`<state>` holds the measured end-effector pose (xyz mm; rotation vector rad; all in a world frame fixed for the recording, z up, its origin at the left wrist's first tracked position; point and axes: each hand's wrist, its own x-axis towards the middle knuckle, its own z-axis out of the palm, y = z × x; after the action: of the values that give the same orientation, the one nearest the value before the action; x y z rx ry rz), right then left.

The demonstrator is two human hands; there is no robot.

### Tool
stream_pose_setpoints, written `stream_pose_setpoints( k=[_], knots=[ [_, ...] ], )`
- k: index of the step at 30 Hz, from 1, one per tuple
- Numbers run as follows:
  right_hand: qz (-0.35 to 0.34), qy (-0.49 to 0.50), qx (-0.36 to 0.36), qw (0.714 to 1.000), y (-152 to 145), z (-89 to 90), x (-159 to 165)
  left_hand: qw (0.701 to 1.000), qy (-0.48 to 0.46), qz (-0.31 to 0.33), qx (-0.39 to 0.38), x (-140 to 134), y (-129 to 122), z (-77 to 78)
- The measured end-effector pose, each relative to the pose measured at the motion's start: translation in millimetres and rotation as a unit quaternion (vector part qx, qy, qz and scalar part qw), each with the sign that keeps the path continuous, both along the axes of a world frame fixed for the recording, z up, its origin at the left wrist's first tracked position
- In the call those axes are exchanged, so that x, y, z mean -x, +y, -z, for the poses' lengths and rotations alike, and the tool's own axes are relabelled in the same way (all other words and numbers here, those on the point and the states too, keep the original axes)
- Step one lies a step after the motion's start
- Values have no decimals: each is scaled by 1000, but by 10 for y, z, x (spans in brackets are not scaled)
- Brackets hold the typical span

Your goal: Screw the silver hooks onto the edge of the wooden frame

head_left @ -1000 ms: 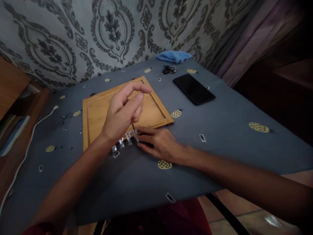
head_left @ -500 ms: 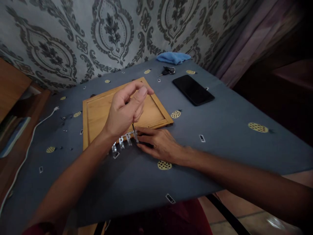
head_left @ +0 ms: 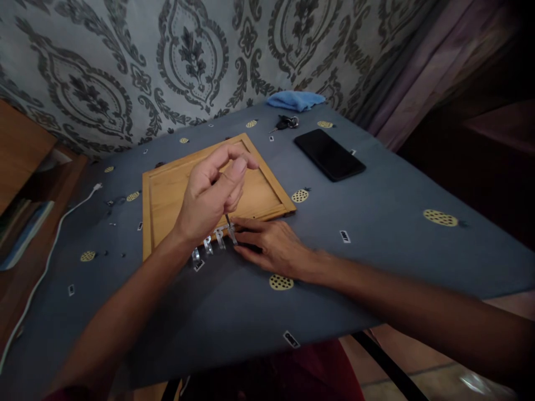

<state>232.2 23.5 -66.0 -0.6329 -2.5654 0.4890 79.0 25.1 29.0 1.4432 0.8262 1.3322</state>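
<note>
My left hand (head_left: 215, 192) is closed, raised over a framed wooden panel (head_left: 171, 192). From beneath it comes the thin metal shaft of a screwdriver (head_left: 228, 219), its handle hidden in my fingers. The shaft's tip meets the right end of a silver hook rail (head_left: 220, 239) lying along the panel's near edge. Several curved hooks on the rail hang toward me, and my left wrist covers part of its left side. My right hand (head_left: 276, 248) rests low on the table, fingertips closed against the rail's right end hook, beside the screwdriver tip.
A black phone (head_left: 330, 155), keys (head_left: 286, 122) and a blue cloth (head_left: 296, 100) lie on the patterned tablecloth (head_left: 376, 250) behind and right. Left are small dark loose pieces (head_left: 110, 203), a white cable (head_left: 62, 223) and a wooden shelf (head_left: 25, 153) with books.
My left hand has turned and shifted slightly left and down around the screwdriver. My right hand keeps its place at the hook rail. The view has moved very slightly.
</note>
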Motion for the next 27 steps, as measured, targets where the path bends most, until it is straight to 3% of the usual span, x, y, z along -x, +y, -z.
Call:
stream_pose_setpoints(
  k=[9, 18, 27],
  knots=[
    [-6, 10, 0, 1000, -7, 8, 1, 998, 1, 65, 23, 22, 53, -22],
    [-4, 6, 7, 1000, 1, 5, -1, 998, 5, 61, 31, 29, 27, -16],
    [-2, 3, 5, 1000, -1, -2, -13, 991, -78, -103, -45, 186, -107, -119]
  ],
)
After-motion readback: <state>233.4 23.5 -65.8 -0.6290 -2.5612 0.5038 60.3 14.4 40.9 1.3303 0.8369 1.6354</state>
